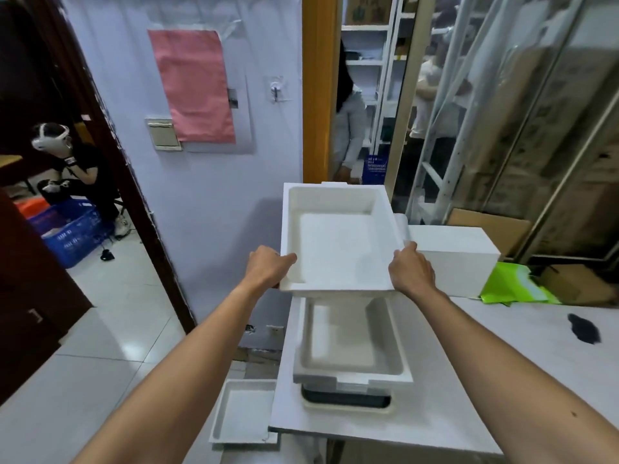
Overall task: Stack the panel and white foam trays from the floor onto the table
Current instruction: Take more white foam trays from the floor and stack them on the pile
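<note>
I hold a white foam tray (338, 242) in the air above the table (469, 380), open side up and tilted slightly. My left hand (268, 266) grips its near left rim, my right hand (412, 269) its near right rim. Directly below it on the table's left end lies a stack: another white foam tray (351, 343) on top of a dark panel (345, 398) in a pale frame. One more white foam tray (243, 413) lies on the floor beside the table's left corner.
A white foam block (455, 262) and green bag (512, 286) sit at the table's back. A dark object (584, 328) lies at right. Wall and brown door frame (134, 182) are left, metal shelving (452, 128) behind. A seated person (80, 175) and blue crate (70, 232) are far left.
</note>
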